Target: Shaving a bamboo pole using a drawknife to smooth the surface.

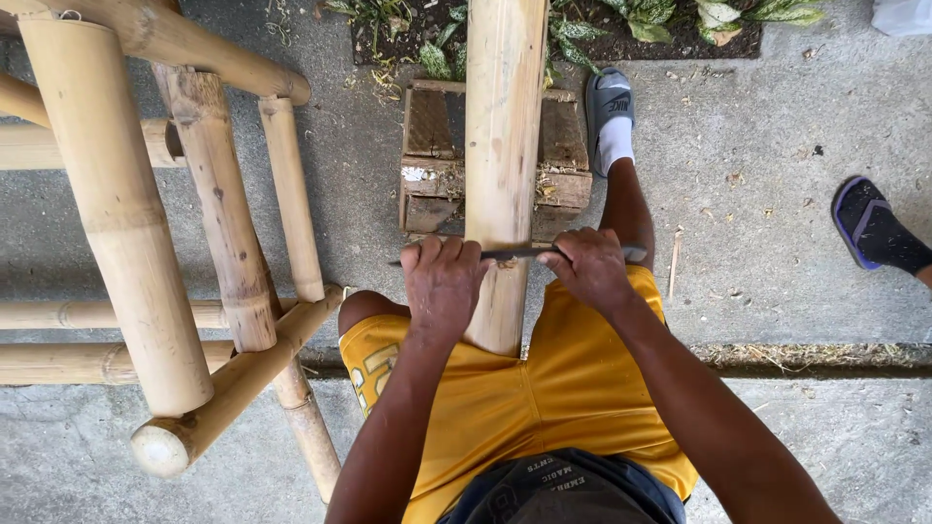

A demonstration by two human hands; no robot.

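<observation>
Both hands grip a thin dark metal blade (515, 253) laid across a thick pale bamboo pole (503, 146): the left hand (443, 281) clenched on one end, the right hand (588, 267) on the other. The pole rests on a weathered wooden block (427, 155) (a bamboo frame (175, 252) crowds the left side).

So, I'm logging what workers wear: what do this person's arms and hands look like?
Both arms are bare to the elbow and beyond, with no sleeves in view. The left hand and right hand wear no gloves; no rings, watch or wristbands are visible.
</observation>
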